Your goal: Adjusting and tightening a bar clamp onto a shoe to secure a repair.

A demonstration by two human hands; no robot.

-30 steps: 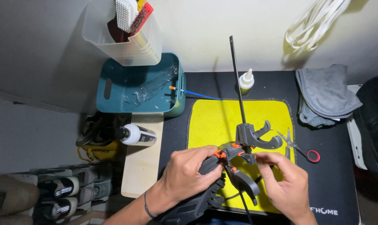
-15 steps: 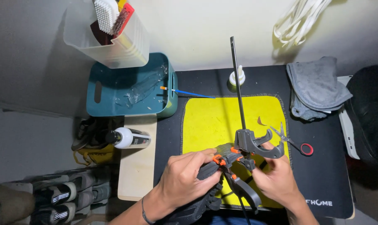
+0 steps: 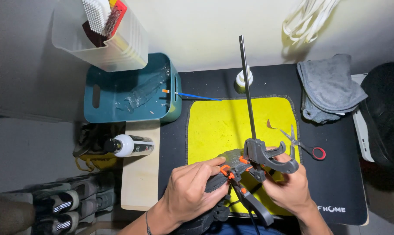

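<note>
A grey bar clamp [image 3: 266, 157] with orange pads and a long dark bar stands over the yellow cloth [image 3: 232, 126], the bar pointing to the back of the desk. Its jaws pinch a dark shoe [image 3: 210, 204] at the front edge. My left hand [image 3: 190, 189] grips the shoe and the orange-tipped jaw. On the clamp's handle and trigger my right hand [image 3: 290, 187] is closed from the right.
Small scissors with a red ring [image 3: 303, 143] lie right of the clamp. A grey rag [image 3: 329, 85], a small white bottle [image 3: 244, 78], a teal bin [image 3: 131, 93], a clear tub of brushes [image 3: 103, 35] and a lying bottle [image 3: 131, 146] surround the black mat [image 3: 336, 182].
The view has shifted slightly. Both hands stay on the clamp and shoe, with the clamp head sitting a little lower and more to the right.
</note>
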